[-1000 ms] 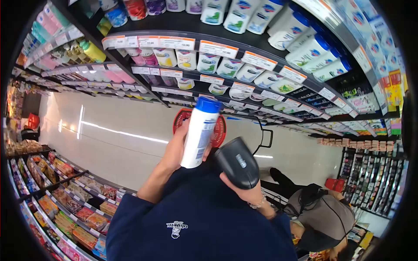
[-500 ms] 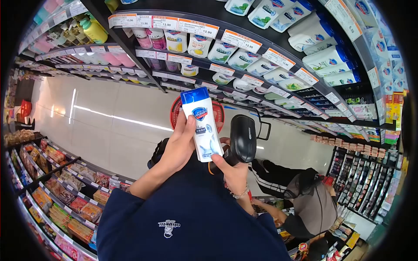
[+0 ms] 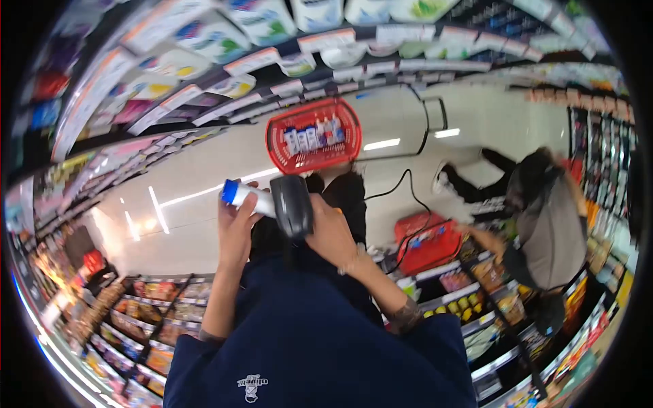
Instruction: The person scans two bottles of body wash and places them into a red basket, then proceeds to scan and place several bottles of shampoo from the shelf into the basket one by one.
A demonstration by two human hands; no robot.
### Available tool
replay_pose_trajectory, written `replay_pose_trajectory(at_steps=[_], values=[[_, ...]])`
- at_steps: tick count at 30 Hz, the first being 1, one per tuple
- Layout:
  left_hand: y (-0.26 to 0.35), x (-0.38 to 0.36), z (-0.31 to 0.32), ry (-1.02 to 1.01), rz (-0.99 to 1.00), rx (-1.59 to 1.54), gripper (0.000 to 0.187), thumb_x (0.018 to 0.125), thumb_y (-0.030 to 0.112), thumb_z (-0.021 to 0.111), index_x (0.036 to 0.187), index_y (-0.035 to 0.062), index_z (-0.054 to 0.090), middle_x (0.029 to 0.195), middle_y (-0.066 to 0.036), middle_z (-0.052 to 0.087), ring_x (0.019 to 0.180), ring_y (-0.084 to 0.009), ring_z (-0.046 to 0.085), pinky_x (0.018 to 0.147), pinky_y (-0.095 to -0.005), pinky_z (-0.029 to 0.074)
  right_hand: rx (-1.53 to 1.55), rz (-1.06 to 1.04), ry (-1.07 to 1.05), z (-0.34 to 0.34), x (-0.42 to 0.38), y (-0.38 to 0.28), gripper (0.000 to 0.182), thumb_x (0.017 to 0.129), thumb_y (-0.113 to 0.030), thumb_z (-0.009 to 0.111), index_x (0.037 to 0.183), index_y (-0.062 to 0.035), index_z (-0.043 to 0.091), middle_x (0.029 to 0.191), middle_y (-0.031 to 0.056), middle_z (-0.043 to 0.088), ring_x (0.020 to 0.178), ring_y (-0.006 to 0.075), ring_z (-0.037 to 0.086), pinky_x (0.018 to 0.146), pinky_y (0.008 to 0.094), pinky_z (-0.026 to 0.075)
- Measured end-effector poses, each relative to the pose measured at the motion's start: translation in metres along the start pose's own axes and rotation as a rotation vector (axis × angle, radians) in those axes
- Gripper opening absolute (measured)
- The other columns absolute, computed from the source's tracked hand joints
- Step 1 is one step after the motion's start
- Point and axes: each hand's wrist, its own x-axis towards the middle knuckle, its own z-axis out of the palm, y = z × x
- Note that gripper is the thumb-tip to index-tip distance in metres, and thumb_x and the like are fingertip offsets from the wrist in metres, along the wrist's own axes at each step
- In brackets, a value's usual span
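Observation:
My left hand [image 3: 238, 228] is wrapped round a white bottle with a blue cap [image 3: 248, 197], tilted on its side with the cap toward the upper left. My right hand [image 3: 330, 231] grips a black handheld scanner [image 3: 292, 206], whose head covers the bottle's lower end. Whether scanner and bottle touch cannot be made out. Beyond them on the floor is a red basket [image 3: 273, 144] holding several white and blue bottles.
Shelves of bottles with price labels [image 3: 326, 39] curve across the top. A second red basket [image 3: 428, 251] is at the right, near a crouching person in grey [image 3: 552, 238]. Packaged snacks [image 3: 153, 291] line the lower shelves. A black cable [image 3: 410, 187] hangs nearby.
The bottle has turned from upright to tilted sideways and moved left and down. The scanner has come over its lower end, and my right hand has left the bottle. The view has swung, showing the basket's contents.

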Motion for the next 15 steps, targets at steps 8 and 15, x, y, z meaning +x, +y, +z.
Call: replay_pose_trajectory(at_steps=[8, 15], values=[[-0.267, 0.200, -0.011, -0.010, 0.065, 0.934, 0.062, 0.077, 0.027, 0.077, 0.117, -0.0049, 0.041, 0.097, -0.018, 0.062, 0.089, -0.0249, 0.062, 0.080, -0.0371, 0.049, -0.120, 0.872, 0.116, 0.132, 0.031, 0.334, 0.049, 0.086, -0.026, 0.062, 0.123, 0.0018, 0.044, 0.107, 0.0249, 0.060, 0.095, 0.0406, 0.064, 0.079, 0.0462, 0.054], [-0.490, 0.413, -0.009, 0.004, 0.439, 1.171, 0.073, 0.076, 0.018, 0.076, 0.128, -0.0066, 0.031, 0.107, -0.022, 0.055, 0.096, -0.0311, 0.058, 0.086, -0.0397, 0.047, -0.352, 1.026, 0.077, 0.172, -0.016, 0.494, 0.052, 0.080, -0.026, 0.071, 0.119, -0.0017, 0.046, 0.110, 0.0167, 0.056, 0.091, 0.0351, 0.065, 0.075, 0.0427, 0.056]])
